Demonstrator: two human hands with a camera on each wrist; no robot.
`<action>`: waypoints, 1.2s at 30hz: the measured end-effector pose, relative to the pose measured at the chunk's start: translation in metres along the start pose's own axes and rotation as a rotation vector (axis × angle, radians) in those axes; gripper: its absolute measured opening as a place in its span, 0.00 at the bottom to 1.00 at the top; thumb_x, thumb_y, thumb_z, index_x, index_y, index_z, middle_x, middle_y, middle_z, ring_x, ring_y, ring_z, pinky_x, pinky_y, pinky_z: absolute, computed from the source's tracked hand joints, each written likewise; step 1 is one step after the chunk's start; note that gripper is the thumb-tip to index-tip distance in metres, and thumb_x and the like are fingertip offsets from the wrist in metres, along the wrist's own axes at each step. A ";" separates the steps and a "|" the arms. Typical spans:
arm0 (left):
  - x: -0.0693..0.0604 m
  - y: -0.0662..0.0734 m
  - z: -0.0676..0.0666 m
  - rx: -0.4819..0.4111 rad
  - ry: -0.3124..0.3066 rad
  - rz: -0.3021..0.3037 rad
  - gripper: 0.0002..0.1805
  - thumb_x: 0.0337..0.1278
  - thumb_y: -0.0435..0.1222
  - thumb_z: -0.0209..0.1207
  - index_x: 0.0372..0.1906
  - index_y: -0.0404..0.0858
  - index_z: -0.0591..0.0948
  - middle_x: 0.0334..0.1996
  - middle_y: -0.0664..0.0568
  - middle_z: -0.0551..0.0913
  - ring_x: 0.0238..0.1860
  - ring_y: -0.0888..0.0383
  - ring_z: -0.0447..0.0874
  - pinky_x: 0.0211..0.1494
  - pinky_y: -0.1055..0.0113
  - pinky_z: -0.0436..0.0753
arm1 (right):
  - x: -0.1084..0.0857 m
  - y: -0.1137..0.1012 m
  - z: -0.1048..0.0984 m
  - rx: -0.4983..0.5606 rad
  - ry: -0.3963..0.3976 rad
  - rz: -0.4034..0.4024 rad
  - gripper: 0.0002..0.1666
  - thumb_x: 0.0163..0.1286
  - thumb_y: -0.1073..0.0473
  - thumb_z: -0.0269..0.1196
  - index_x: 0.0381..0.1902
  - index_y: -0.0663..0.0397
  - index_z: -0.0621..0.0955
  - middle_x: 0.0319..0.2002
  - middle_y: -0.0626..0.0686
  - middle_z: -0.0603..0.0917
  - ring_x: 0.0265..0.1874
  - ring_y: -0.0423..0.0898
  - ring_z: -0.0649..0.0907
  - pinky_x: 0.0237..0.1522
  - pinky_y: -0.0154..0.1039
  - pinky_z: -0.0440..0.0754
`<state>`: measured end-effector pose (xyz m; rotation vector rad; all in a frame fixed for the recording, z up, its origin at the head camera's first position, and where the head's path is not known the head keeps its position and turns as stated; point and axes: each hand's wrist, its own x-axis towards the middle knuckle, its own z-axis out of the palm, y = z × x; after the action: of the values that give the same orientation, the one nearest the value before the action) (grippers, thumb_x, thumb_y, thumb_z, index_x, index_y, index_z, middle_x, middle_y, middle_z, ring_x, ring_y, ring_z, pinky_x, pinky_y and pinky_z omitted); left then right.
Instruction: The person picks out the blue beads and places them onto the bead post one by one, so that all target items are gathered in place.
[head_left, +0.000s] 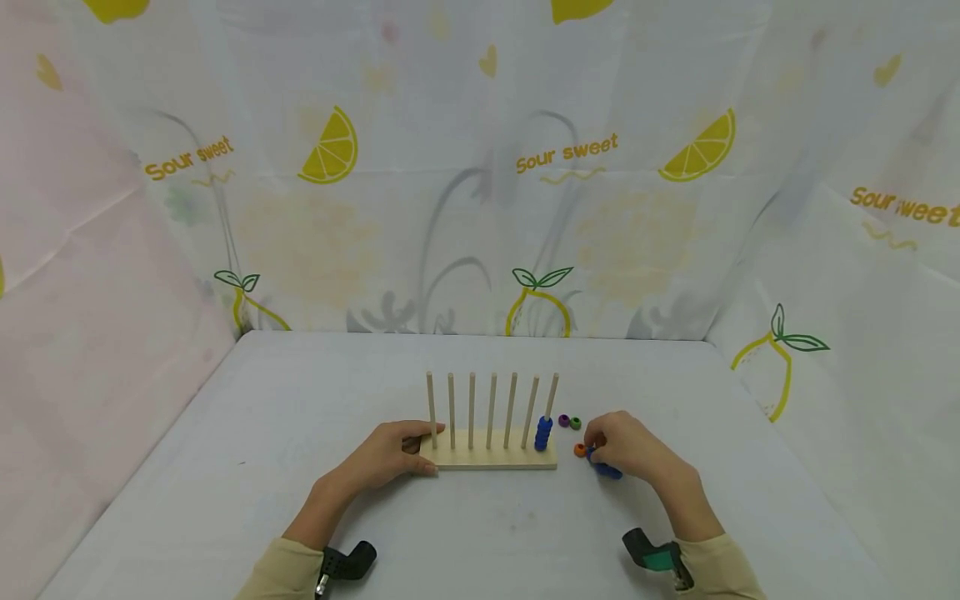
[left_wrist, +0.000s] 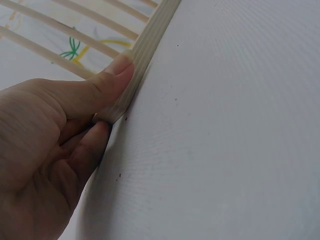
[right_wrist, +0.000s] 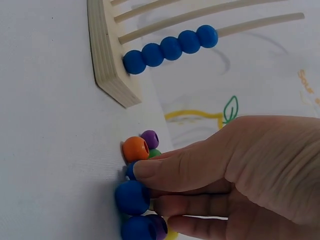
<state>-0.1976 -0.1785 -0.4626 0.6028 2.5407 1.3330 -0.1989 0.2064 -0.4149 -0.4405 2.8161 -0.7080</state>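
A pale wooden peg rack (head_left: 487,460) with several upright pegs stands on the table. My left hand (head_left: 386,454) holds its left end, the thumb (left_wrist: 115,75) on the near side of the base. Stacked on the rightmost peg are several blue beads (right_wrist: 171,48); the other pegs are bare. Right of the rack, my right hand (head_left: 630,446) pinches a small blue bead (right_wrist: 131,170), partly hidden behind the thumb. Close around it lie an orange bead (right_wrist: 135,149), a purple bead (right_wrist: 150,139), a green bead (right_wrist: 154,153) and larger-looking blue beads (right_wrist: 132,197).
A yellow bead (right_wrist: 171,234) peeks out beneath the fingers in the right wrist view. The white tabletop (head_left: 315,375) is enclosed by a lemon-printed cloth (head_left: 465,208) at the back and sides. Each wrist carries a black camera mount.
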 end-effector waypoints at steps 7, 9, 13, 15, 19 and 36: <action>0.001 0.000 0.000 -0.001 -0.002 -0.002 0.35 0.49 0.41 0.74 0.65 0.39 0.78 0.66 0.48 0.78 0.69 0.49 0.73 0.64 0.59 0.78 | 0.003 0.002 0.006 -0.021 0.017 0.009 0.07 0.56 0.71 0.70 0.33 0.58 0.87 0.27 0.48 0.81 0.28 0.43 0.75 0.31 0.37 0.75; 0.001 0.000 0.000 -0.002 -0.003 -0.002 0.35 0.49 0.41 0.74 0.65 0.39 0.78 0.66 0.48 0.78 0.69 0.49 0.73 0.64 0.59 0.78 | 0.004 0.002 0.007 -0.020 0.024 -0.001 0.07 0.55 0.71 0.70 0.34 0.59 0.87 0.27 0.49 0.81 0.28 0.43 0.75 0.30 0.38 0.75; 0.000 0.000 0.000 -0.002 -0.004 0.000 0.36 0.48 0.41 0.74 0.65 0.39 0.77 0.66 0.48 0.78 0.69 0.48 0.73 0.65 0.58 0.78 | 0.005 0.003 0.008 -0.022 0.033 0.011 0.07 0.55 0.70 0.70 0.34 0.59 0.87 0.28 0.49 0.81 0.29 0.43 0.75 0.31 0.38 0.76; 0.000 0.000 0.000 -0.007 -0.005 -0.001 0.36 0.49 0.41 0.74 0.65 0.38 0.77 0.66 0.48 0.78 0.69 0.47 0.73 0.65 0.58 0.78 | 0.005 0.004 0.009 -0.027 0.032 0.020 0.07 0.56 0.70 0.70 0.34 0.58 0.87 0.29 0.48 0.82 0.29 0.43 0.76 0.32 0.38 0.77; 0.000 -0.002 0.001 -0.016 -0.004 -0.007 0.36 0.48 0.41 0.74 0.65 0.39 0.77 0.66 0.47 0.78 0.69 0.47 0.73 0.65 0.59 0.78 | 0.007 0.005 0.010 -0.027 0.034 0.013 0.07 0.55 0.70 0.70 0.34 0.59 0.87 0.29 0.49 0.83 0.29 0.43 0.76 0.33 0.38 0.78; 0.000 0.000 0.000 -0.009 -0.001 -0.007 0.36 0.48 0.40 0.74 0.65 0.38 0.77 0.66 0.48 0.78 0.70 0.47 0.72 0.65 0.59 0.78 | 0.007 0.005 0.003 -0.025 0.085 -0.068 0.08 0.56 0.69 0.68 0.36 0.59 0.87 0.30 0.48 0.84 0.30 0.41 0.77 0.35 0.38 0.78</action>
<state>-0.1975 -0.1781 -0.4626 0.5920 2.5321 1.3415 -0.2059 0.2075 -0.4209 -0.5254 2.9044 -0.7219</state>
